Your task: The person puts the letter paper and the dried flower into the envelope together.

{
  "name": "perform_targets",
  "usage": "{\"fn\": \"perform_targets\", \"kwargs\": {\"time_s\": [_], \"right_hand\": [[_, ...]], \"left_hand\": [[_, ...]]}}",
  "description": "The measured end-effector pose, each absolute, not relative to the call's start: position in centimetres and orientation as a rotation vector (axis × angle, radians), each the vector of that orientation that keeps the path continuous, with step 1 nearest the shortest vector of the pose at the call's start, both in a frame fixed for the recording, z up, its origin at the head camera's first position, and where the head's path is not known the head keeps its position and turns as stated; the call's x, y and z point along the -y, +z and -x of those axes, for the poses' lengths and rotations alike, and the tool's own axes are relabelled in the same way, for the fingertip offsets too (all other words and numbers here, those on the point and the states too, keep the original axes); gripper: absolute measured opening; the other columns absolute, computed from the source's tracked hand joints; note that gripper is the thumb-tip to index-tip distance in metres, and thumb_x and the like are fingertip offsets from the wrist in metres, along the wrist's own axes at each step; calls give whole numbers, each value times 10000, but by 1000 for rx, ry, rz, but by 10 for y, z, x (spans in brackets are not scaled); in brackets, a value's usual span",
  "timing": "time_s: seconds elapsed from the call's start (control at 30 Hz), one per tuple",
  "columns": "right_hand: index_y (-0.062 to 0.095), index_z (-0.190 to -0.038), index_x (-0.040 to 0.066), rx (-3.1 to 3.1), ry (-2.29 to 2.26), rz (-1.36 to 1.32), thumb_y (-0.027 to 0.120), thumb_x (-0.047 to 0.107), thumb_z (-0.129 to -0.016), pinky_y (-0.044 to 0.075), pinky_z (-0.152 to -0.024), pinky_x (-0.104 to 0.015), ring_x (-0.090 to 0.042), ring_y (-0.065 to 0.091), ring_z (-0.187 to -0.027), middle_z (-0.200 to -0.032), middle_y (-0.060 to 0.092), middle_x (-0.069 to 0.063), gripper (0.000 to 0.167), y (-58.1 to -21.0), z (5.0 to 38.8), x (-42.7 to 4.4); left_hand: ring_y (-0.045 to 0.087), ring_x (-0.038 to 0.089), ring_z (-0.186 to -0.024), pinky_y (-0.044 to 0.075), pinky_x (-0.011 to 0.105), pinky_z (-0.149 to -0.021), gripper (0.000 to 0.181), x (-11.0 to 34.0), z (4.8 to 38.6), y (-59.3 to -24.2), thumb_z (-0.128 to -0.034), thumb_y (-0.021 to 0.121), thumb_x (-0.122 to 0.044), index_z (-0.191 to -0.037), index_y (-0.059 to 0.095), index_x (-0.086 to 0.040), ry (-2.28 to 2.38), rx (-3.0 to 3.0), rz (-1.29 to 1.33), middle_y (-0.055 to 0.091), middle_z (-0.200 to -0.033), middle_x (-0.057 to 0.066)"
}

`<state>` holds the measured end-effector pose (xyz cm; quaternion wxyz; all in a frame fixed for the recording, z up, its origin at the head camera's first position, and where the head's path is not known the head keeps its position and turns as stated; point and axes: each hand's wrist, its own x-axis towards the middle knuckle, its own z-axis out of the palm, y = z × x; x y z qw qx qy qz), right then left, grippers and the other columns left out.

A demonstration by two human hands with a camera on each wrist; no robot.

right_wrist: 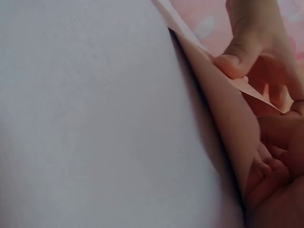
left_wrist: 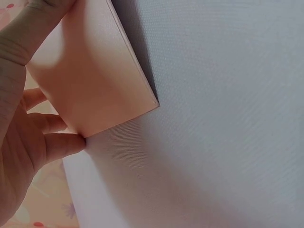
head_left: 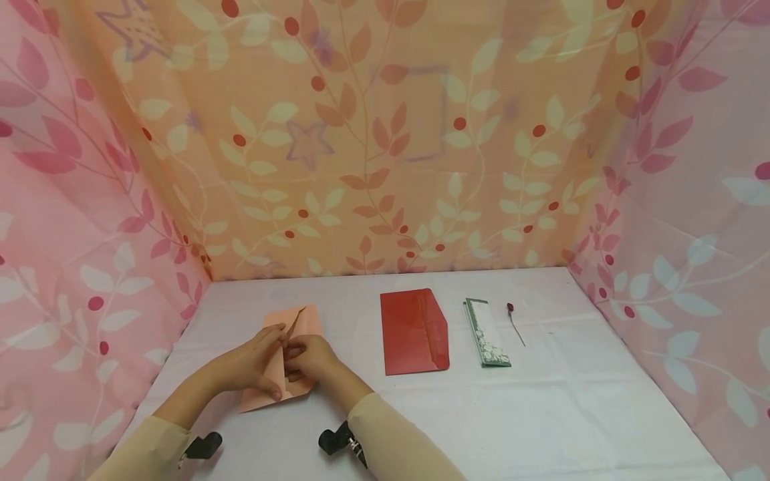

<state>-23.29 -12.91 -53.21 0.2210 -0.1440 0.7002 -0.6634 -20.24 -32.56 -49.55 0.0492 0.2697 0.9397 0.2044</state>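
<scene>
The peach envelope [head_left: 311,323] lies on the left part of the worktop [head_left: 541,414], beneath both of the person's hands, with the red envelope [head_left: 403,334] well apart to its right. The left hand [head_left: 254,364] holds one side of it, its thumb spread from the fingers and paper caught between them, lifting that side into a slope. The right hand [head_left: 313,359] is closed partway, fingers bent at the gap in the paper; seen this edge-on, it cannot be told whether they pinch the sheet or only reach inside.

The envelope should weigh next to nothing. Its straight edge and crisp corner in the left wrist view suggest fairly stiff paper, though the bowed edge in the right wrist view suggests it will bend readily. It will probably crease or tear if pulled hard, and being light, it may slide unless held down. The surest hold is likely the long side of the body, thumb against fingers, well clear of the gap. The loose edge would best take a light fingertip pinch near its middle.
</scene>
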Motion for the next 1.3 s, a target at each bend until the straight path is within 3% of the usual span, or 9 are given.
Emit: {"fn": "perform_targets", "kwargs": {"time_s": [0.27, 0.63, 0.87, 1.13, 1.3], "right_hand": [[630, -1227, -58, -1867, -1899, 346, 721, -163, -817, 639, -676, -392, -342, 771, -814, -954, 749, -163, 432, -523, 233, 112], [661, -1187, -34, -1990, -1895, 365, 732, -104, -834, 629, -680, -321, -228, 757, -760, -917, 745, -136, 367, -514, 229, 86], [638, -1223, -67, -1945, -1909, 410, 704, -82, -852, 636, -713, -377, -194, 744, -772, -936, 732, -101, 377, -502, 222, 67], [656, -1219, -11, -1983, -1880, 485, 720, -25, -870, 634, -694, -354, -165, 729, -783, -950, 717, -57, 356, -487, 214, 42], [659, -1217, -11, -2027, -1853, 521, 726, -4, -878, 631, -703, -339, -157, 724, -796, -990, 729, -105, 346, -480, 207, 25]], "left_hand": [[396, 508, -1410, 396, 636, -1099, 1068, 322, 204, -492, -595, 894, -628, -1365, 439, -44, 597, -2859, -781, 304, -1569, 313], [365, 565, -1415, 399, 650, -1093, 953, 318, 205, -492, -586, 902, -617, -1280, 476, -122, 631, -2799, -767, 284, -1569, 315], [367, 576, -1407, 420, 658, -1073, 896, 317, 208, -492, -580, 899, -623, -1242, 489, -180, 614, -2781, -753, 270, -1575, 321], [353, 584, -1409, 412, 699, -1048, 897, 317, 208, -494, -582, 899, -627, -1288, 507, -236, 621, -2759, -721, 260, -1589, 338], [313, 586, -1431, 372, 721, -1069, 979, 318, 209, -496, -578, 892, -651, -1375, 504, -235, 606, -2772, -718, 271, -1597, 327]]}}
